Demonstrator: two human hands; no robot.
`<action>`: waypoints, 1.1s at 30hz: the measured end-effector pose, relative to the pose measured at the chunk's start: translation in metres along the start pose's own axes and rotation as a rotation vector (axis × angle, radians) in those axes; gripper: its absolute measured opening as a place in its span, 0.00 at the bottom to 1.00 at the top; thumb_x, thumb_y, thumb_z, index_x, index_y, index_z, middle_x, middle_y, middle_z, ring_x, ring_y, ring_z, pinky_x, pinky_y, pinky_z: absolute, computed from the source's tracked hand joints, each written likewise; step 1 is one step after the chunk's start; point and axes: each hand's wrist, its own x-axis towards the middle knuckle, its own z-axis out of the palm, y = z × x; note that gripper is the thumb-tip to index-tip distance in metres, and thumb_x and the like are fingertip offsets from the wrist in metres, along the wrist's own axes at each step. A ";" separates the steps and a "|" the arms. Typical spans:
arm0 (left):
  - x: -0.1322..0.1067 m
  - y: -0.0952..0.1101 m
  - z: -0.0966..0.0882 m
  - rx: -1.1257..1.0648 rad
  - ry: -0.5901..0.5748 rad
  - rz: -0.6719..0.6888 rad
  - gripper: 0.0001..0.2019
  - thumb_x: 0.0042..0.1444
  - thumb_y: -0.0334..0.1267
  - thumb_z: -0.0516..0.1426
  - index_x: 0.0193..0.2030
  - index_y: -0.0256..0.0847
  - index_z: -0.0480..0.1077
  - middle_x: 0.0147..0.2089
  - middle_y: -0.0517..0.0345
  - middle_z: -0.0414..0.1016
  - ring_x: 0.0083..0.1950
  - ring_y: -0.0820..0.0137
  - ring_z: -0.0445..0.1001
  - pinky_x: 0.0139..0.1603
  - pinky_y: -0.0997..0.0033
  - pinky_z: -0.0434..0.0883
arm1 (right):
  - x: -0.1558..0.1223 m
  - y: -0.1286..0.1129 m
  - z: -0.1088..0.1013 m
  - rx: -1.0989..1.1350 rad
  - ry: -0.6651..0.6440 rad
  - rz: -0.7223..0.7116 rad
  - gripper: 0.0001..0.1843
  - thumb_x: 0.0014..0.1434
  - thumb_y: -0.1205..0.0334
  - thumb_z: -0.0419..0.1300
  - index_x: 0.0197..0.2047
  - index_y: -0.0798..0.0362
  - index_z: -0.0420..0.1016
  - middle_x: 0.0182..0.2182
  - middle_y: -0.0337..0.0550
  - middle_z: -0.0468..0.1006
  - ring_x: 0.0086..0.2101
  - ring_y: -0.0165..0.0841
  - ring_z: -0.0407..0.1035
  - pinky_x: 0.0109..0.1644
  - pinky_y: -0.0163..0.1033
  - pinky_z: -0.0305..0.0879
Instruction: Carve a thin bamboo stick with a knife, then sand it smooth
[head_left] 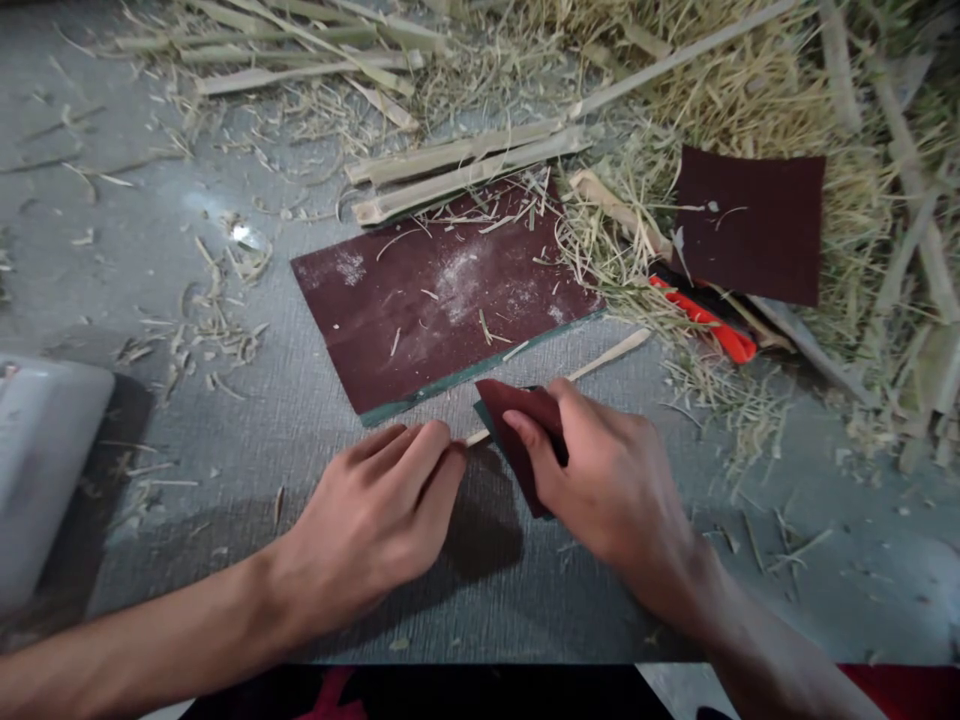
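A pale box (45, 470) sits far left of the hands, partly out of view. The left hand (375, 520) lies knuckles up, fingers curled together and pinching the near end of a thin stick (600, 358). Just right of it, the right hand (600, 480) grips a folded sandpaper piece (517, 425) wrapped around the stick, thumb on top; the stick runs up and right from between the hands. Just beyond both hands lies a large dusty sandpaper sheet (442, 300), with split bamboo strips (465, 170) past it. Up and right of the right hand are an orange tool (705, 325), a smaller sandpaper square (750, 225) and straw shavings (750, 90).
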 end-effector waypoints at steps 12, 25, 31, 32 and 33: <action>-0.004 -0.001 0.000 -0.077 -0.016 -0.001 0.16 0.61 0.23 0.44 0.27 0.34 0.67 0.25 0.57 0.60 0.24 0.71 0.58 0.22 0.70 0.60 | -0.001 0.002 0.000 -0.016 -0.009 -0.043 0.12 0.64 0.56 0.50 0.31 0.53 0.64 0.21 0.38 0.73 0.18 0.28 0.66 0.22 0.34 0.47; -0.004 -0.001 0.003 -0.090 -0.013 -0.002 0.15 0.61 0.24 0.45 0.25 0.35 0.65 0.25 0.57 0.60 0.23 0.71 0.58 0.22 0.70 0.59 | -0.001 0.001 0.003 0.004 0.002 -0.044 0.12 0.64 0.57 0.51 0.31 0.54 0.64 0.22 0.38 0.73 0.19 0.29 0.67 0.21 0.34 0.48; -0.003 -0.001 0.002 -0.096 -0.021 -0.017 0.14 0.61 0.24 0.46 0.27 0.34 0.67 0.25 0.57 0.61 0.24 0.71 0.59 0.23 0.70 0.61 | -0.002 0.001 0.002 -0.035 0.030 -0.016 0.12 0.64 0.56 0.51 0.32 0.54 0.64 0.20 0.38 0.72 0.18 0.29 0.65 0.21 0.34 0.48; -0.003 -0.001 0.002 -0.096 -0.022 -0.010 0.15 0.61 0.24 0.45 0.26 0.34 0.66 0.24 0.57 0.60 0.24 0.71 0.58 0.22 0.70 0.60 | -0.002 0.002 0.002 -0.011 0.010 -0.036 0.11 0.64 0.57 0.51 0.31 0.54 0.64 0.21 0.38 0.73 0.18 0.29 0.66 0.21 0.34 0.48; -0.003 -0.001 0.001 -0.095 -0.018 -0.005 0.16 0.61 0.24 0.45 0.25 0.35 0.65 0.24 0.57 0.59 0.23 0.71 0.57 0.21 0.70 0.59 | -0.002 0.002 0.002 0.010 -0.009 -0.054 0.12 0.64 0.57 0.51 0.31 0.53 0.64 0.21 0.37 0.73 0.19 0.29 0.66 0.21 0.34 0.48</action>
